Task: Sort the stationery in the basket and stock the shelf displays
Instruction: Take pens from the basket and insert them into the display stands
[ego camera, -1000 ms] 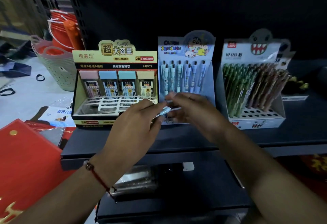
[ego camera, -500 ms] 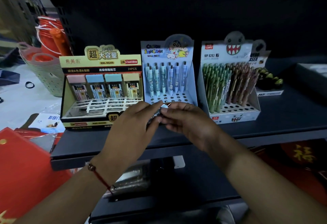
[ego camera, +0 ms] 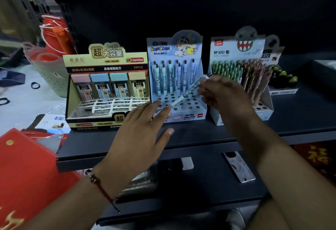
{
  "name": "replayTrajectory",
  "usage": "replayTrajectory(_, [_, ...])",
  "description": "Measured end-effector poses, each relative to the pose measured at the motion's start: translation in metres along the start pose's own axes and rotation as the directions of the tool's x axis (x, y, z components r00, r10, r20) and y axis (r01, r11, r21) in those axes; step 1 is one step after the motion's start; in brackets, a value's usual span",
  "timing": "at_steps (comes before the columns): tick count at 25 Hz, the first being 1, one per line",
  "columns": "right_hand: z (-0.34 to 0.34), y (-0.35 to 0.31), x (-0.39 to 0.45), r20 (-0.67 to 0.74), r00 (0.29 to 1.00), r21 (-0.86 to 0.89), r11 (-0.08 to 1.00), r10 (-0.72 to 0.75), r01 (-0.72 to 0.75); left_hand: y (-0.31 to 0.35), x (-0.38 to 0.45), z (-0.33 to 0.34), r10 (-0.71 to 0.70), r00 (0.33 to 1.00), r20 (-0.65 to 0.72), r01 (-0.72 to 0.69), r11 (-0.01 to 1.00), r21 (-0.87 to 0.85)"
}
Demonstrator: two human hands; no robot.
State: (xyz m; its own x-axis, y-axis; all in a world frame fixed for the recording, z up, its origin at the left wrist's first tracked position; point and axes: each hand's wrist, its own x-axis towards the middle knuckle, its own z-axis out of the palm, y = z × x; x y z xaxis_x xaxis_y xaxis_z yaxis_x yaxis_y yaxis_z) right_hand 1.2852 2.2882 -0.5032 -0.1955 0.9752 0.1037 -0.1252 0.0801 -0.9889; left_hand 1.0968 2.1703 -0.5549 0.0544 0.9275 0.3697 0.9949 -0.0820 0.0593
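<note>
My right hand [ego camera: 221,93] pinching a pale blue pen [ego camera: 187,91] slanted over the blue pen display [ego camera: 198,70], my left hand [ego camera: 141,131] spread just below its tip, apart

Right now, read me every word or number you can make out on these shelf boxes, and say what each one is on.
"XML-90200", "2B", "24PCS": yellow lead box.
"SHINCHAN": blue pen box; smaller print blurred.
"LANTU", "MP 8283": monster pen box.
"ASER", cut off: eraser box behind it.
"5531": shelf tag; rest unreadable.
Chinese characters on the yellow lead box and red packets: not transcribed.
</note>
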Motion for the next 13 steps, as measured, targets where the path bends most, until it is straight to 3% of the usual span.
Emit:
replayTrajectory(5, [0.013,0.0,0.009,-0.088,0.968,-0.072,0.971,-0.234,0.228,0.001,-0.001,0.0,-0.003,0.999,0.044,-0.001,0.998,0.07])
replayTrajectory(9, [0.024,0.011,0.03,-0.135,0.931,-0.221,0.927,-0.338,0.304,0.001,0.002,0.001,0.003,0.998,0.055,-0.007,0.996,0.084])
replayTrajectory(13, [0.038,0.024,0.044,-0.092,0.913,-0.417,0.848,-0.396,0.326,-0.003,0.005,0.004,0.007,0.998,0.064,-0.011,0.997,0.074])
